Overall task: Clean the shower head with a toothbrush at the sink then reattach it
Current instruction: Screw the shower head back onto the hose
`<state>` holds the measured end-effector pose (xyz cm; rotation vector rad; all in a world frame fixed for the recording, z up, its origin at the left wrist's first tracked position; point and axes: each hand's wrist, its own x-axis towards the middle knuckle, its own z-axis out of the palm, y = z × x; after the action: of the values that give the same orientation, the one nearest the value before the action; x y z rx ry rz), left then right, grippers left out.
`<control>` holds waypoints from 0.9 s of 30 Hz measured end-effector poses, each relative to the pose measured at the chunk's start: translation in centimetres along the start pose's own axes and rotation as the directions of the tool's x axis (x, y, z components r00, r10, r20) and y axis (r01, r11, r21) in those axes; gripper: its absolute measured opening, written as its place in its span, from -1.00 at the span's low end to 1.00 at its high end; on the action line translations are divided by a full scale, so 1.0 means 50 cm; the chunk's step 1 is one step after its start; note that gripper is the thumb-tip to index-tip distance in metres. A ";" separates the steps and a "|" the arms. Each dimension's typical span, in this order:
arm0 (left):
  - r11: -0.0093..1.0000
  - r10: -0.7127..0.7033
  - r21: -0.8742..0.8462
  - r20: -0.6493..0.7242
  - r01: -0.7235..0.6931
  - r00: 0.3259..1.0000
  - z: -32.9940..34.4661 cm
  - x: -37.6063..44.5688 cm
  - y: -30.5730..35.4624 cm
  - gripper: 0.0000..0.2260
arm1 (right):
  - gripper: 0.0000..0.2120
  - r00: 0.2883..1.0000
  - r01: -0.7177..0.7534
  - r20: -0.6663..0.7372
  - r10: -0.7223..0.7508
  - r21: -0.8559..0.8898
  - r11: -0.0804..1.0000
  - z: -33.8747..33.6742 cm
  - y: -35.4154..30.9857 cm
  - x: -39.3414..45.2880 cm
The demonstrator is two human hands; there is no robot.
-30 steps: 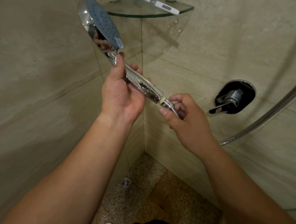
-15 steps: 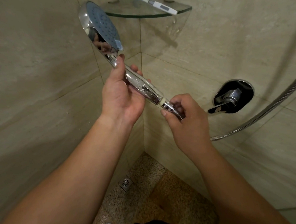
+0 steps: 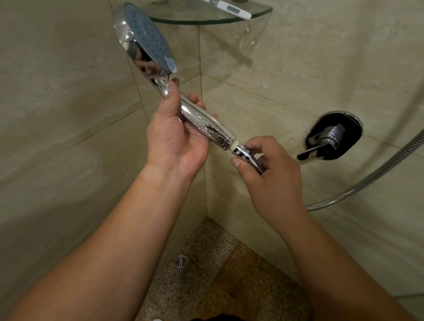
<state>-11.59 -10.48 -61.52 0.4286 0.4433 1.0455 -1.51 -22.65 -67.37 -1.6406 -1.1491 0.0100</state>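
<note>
A chrome shower head (image 3: 148,44) with a blue-grey spray face points up and left in the shower corner. My left hand (image 3: 175,138) grips its wet handle, thumb along the neck. At the handle's lower end a cream thread shows above the chrome hose nut (image 3: 243,152). My right hand (image 3: 269,173) pinches that nut between thumb and fingers. The metal hose (image 3: 377,176) runs from my right hand out to the right edge. A white and blue toothbrush (image 3: 221,5) lies on the glass corner shelf (image 3: 203,21) above.
A chrome mixer lever on a dark plate (image 3: 332,139) sits on the right wall. Beige tiled walls close in on the left and right. Below is a speckled floor with a square drain (image 3: 180,263). My shoe tips show at the bottom edge.
My right hand's fingers have shifted round the hose nut, and more of the nut shows. The hose loop has sagged lower. The left hand and shower head have hardly moved.
</note>
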 end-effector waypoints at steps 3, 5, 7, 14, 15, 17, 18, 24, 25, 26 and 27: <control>1.000 0.011 0.016 0.009 -0.011 1.000 0.001 0.001 0.002 -0.89 | -0.91 0.999 0.007 0.052 -0.006 -0.024 1.000 -0.008 -0.002 0.006; 0.999 0.021 0.036 0.022 -0.022 1.000 0.004 0.003 0.003 -0.89 | -0.80 0.993 0.023 0.114 -0.010 -0.110 0.994 -0.010 -0.003 0.010; 0.998 0.029 0.052 0.032 -0.030 0.999 0.004 0.003 0.002 -0.89 | -0.65 0.984 -0.019 0.175 0.046 -0.157 0.987 -0.010 -0.006 0.015; 0.999 0.028 0.042 0.024 -0.029 0.999 0.000 0.008 -0.001 -0.92 | -0.80 0.968 -0.175 0.189 0.163 0.049 0.983 -0.008 -0.010 0.010; 0.999 0.028 0.041 0.021 -0.029 0.999 0.000 0.009 -0.001 -0.92 | -0.79 0.972 -0.167 0.174 0.158 0.037 0.985 -0.008 -0.008 0.010; 0.998 0.027 0.047 0.022 -0.028 0.999 0.000 0.009 -0.001 -0.92 | -0.86 0.977 -0.124 0.174 0.122 0.003 0.992 -0.009 -0.009 0.013; 0.998 0.026 0.051 0.025 -0.027 0.999 0.000 0.010 0.000 -0.92 | -0.88 0.979 -0.088 0.185 0.091 -0.024 0.996 -0.010 -0.009 0.016; 0.999 0.018 0.033 0.020 -0.018 1.000 0.004 0.008 0.002 -0.90 | -0.84 0.985 0.068 0.171 -0.038 -0.172 0.983 -0.014 -0.012 0.021; 1.000 0.014 0.023 0.015 -0.014 1.000 0.005 0.007 0.002 -0.89 | -0.83 0.990 0.078 0.129 -0.057 -0.167 0.983 -0.011 -0.012 0.019; 1.000 0.010 0.015 0.010 -0.010 1.000 0.005 0.007 0.002 -0.89 | -0.82 0.993 0.092 0.085 -0.079 -0.171 0.981 -0.007 -0.013 0.016; 1.000 0.006 0.008 0.008 -0.006 1.000 0.006 0.006 0.002 -0.90 | -0.81 0.994 0.105 0.043 -0.099 -0.176 0.979 -0.003 -0.011 0.013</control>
<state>-11.36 -10.19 -61.25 0.4415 0.4399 1.0480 -1.46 -22.37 -66.55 -1.7413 -1.2899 -0.1354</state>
